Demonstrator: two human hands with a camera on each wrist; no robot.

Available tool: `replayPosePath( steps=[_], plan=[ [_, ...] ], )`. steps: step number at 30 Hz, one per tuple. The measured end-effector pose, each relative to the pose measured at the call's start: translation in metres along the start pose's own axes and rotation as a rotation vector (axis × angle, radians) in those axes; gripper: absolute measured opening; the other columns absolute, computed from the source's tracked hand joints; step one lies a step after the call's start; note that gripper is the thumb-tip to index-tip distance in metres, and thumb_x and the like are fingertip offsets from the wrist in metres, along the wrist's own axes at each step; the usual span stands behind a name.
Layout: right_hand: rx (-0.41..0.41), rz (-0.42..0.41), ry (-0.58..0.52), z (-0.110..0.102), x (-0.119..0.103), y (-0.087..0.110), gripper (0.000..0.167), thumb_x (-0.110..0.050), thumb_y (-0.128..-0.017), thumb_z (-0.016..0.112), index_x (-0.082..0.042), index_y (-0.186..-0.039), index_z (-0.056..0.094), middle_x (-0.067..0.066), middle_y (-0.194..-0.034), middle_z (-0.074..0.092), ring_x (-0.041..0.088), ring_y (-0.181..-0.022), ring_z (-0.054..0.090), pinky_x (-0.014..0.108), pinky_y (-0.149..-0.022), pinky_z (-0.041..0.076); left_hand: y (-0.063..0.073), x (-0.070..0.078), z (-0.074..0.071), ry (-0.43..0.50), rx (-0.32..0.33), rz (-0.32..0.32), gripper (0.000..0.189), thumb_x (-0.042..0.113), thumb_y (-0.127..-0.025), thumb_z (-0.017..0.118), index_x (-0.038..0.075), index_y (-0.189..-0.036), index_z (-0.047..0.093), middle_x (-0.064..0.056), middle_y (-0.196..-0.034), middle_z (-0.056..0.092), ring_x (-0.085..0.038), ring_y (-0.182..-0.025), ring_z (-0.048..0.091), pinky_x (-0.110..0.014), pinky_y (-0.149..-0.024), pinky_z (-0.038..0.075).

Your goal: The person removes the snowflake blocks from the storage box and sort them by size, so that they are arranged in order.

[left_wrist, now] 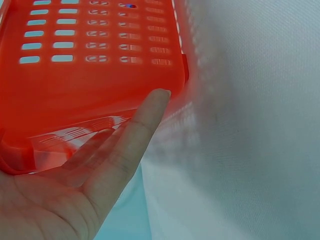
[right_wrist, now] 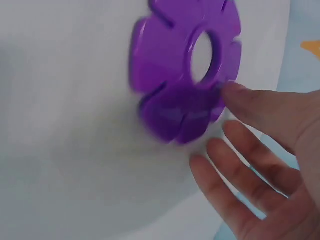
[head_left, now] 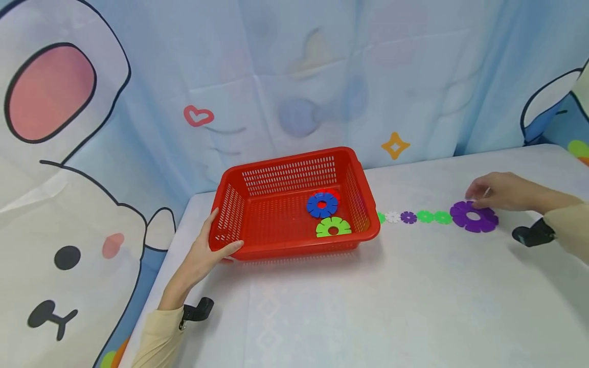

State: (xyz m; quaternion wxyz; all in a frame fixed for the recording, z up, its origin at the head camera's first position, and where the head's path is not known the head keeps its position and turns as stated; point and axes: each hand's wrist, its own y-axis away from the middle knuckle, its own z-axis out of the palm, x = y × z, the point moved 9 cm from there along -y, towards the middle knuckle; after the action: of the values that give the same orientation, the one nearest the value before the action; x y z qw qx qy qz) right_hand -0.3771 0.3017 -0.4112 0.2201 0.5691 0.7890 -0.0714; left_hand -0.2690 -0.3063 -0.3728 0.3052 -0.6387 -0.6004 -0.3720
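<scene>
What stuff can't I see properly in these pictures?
- Head view: most of the red plastic piece, covered by the blue plastic flower.
- Head view: the bottom of the lime-green plastic flower, hidden by the front rim of the red plastic basket.
- Head view: part of the small green plastic piece, behind the basket's right side.
- Right wrist view: the top of the large purple plastic flower, cut off by the upper edge.

The head view looks forward and down from behind and above the left fingers (head_left: 207, 225) and right fingers (head_left: 478, 184), sharing the red slotted plastic basket (left_wrist: 75, 95) with the close left wrist view facing past its fingers, and the purple flower-shaped plastic disc (right_wrist: 165, 55) with the right's.
</scene>
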Motion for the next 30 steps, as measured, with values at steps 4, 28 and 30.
replayPosePath(
  steps=[4,28,30],
  plan=[
    [0.057,-0.075,0.060,-0.010,-0.042,-0.008,0.016,0.004,-0.092,0.072,0.008,-0.107,0.068,0.014,-0.097,0.066,0.032,-0.088,0.064,0.051,-0.078,0.060,0.001,0.001,-0.002,-0.016,0.003,-0.004,0.106,0.038,-0.093,0.077,0.027,-0.169,0.003,-0.018,-0.165,0.027,-0.041,-0.139,0.042,-0.048,-0.094,0.060],
    [-0.569,-0.409,0.220,0.079,-0.338,-0.088,0.030,0.002,-0.094,0.073,-0.018,-0.116,0.081,0.002,-0.118,0.071,0.021,-0.109,0.060,0.036,-0.090,0.059,-0.004,0.000,0.001,0.005,0.003,-0.015,0.107,0.039,-0.093,0.078,0.027,-0.169,0.004,-0.017,-0.165,0.029,-0.040,-0.140,0.042,-0.047,-0.094,0.060],
    [-0.590,-0.373,0.246,0.089,-0.334,-0.093,0.034,0.002,-0.092,0.074,-0.020,-0.117,0.080,0.001,-0.117,0.070,0.021,-0.111,0.059,0.036,-0.088,0.059,-0.003,-0.001,0.000,0.009,0.004,-0.011,0.107,0.038,-0.093,0.078,0.027,-0.169,0.004,-0.017,-0.165,0.029,-0.041,-0.140,0.043,-0.048,-0.093,0.060]
  ],
)
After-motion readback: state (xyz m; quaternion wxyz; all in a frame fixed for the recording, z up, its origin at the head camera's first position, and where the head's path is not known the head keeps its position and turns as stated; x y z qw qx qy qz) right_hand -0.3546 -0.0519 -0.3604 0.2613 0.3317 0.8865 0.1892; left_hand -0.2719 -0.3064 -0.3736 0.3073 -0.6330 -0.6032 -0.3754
